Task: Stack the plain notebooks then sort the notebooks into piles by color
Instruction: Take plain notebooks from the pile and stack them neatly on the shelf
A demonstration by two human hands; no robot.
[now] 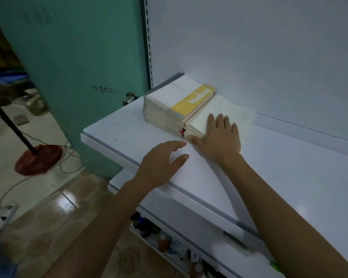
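Two piles of notebooks sit side by side on a white shelf, just above the middle of the frame, pushed back near the pale wall panel. The left pile is topped by a notebook with a yellow band across one end. White lettering runs along that band, but it is turned away and too blurred to read. The right pile is topped by a plain cream cover.

The right hand lies flat on that cream cover, palm down, with its fingers straight, slightly spread and pointing toward the wall. Its thumb reaches out to the left along the near edge of the pile, by the front corner where the two piles meet.

The left hand is lower and further left, over the bare shelf in front of the piles and apart from them. Its fingers are loosely curved, the thumb held away from them, and it holds nothing. I cannot tell whether it touches the shelf.

At upper left stands a green door with a round metal knob beside the shelf's far corner. Dark handwriting on the door is too small to read. At the left edge a black pole rises from a red round base on the tiled floor, with cables around it. Small bottles stand on a lower shelf, their labels blurred.
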